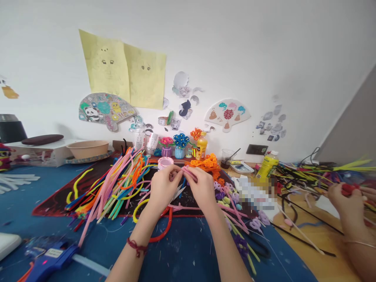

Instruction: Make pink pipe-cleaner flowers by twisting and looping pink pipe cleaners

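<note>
My left hand (165, 183) and my right hand (202, 186) meet at the middle over the dark mat. The fingers of my right hand pinch pink pipe cleaner (189, 172). My left fingers are closed at the left end of the same pink piece. Just behind my left hand stands a small pink cup (165, 162). Below and between the hands lie open scissors (178, 192) with red handles, partly hidden by my left arm. A pile of coloured pipe cleaners (102, 192) is left of my left hand. Purple pipe-cleaner flowers (256, 224) lie to the right.
At the front left lies a blue glue gun (53, 258). Pipe-cleaner flowers in pots (179, 150), a yellow drink bottle (201, 147) and orange flowers (207, 165) stand behind. At the right, another person's hands (348, 205) hold something red above a wooden table (311, 243).
</note>
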The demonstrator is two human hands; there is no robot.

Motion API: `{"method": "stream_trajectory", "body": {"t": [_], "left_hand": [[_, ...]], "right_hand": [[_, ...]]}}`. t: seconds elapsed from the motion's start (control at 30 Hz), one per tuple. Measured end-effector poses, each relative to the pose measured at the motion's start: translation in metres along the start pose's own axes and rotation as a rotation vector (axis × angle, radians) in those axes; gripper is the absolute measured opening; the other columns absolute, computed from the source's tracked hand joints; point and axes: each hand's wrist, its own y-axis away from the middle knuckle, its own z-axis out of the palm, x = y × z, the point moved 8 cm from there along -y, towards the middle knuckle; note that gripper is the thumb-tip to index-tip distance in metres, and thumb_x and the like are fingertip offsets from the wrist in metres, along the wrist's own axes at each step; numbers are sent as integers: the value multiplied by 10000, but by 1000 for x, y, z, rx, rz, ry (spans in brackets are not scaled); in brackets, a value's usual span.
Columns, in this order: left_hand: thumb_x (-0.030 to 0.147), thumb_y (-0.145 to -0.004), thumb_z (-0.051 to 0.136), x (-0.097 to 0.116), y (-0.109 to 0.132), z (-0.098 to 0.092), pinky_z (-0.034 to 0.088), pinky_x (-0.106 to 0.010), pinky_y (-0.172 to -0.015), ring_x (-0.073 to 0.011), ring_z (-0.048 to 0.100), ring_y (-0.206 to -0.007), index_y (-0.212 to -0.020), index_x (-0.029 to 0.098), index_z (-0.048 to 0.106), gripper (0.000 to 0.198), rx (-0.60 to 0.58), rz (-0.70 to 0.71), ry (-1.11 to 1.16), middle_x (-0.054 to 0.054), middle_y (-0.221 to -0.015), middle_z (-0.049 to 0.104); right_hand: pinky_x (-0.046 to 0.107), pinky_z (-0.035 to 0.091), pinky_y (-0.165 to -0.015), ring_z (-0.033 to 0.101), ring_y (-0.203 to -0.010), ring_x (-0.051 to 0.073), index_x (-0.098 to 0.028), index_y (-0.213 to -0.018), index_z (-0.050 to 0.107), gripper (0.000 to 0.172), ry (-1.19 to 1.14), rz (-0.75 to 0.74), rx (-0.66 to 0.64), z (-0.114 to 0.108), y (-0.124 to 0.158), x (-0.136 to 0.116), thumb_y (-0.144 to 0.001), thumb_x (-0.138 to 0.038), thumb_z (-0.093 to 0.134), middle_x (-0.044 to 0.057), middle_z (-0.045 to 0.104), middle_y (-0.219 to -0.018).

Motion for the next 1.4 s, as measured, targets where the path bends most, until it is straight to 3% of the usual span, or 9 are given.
{"method": "stream_trajectory", "body": {"t": [0.37,0.57,0.97,1.27,1.4], "left_hand": [[254,-834,509,1,2,0,304,-211,-542,-113,465,-519,-877,203,675,179,7,1,-85,30,-583,563],[261,-842,497,9,3,2,308,-209,-546,-112,468,-524,-857,197,667,183,-29,51,-68,33,-570,541],[298,-829,504,5,3,9,336,-204,-529,-109,472,-521,-740,161,632,208,-77,9,29,20,-571,559],[277,-845,525,8,4,3,376,-204,-556,-116,545,-532,-902,168,687,203,-18,27,1,14,-596,623],[195,-855,503,14,6,2,410,-216,-613,-136,613,-624,-924,175,699,209,-12,113,-70,-28,-746,712]], "right_hand": [[301,493,-754,668,-843,224,-184,-1042,685,250,-56,4,-93,11,0,1,-939,-287,481,85,717,-929],[295,489,-738,669,-794,215,-198,-966,698,226,-49,22,-76,7,0,4,-933,-277,488,78,720,-907],[285,484,-735,668,-780,203,-202,-925,690,212,-47,27,-93,8,0,3,-918,-238,482,61,723,-870],[289,491,-728,670,-790,205,-210,-962,685,222,0,12,-87,6,1,0,-922,-250,470,67,722,-891],[294,487,-744,670,-804,210,-201,-962,681,216,32,-1,-90,6,1,-1,-924,-250,473,71,719,-889]]}}
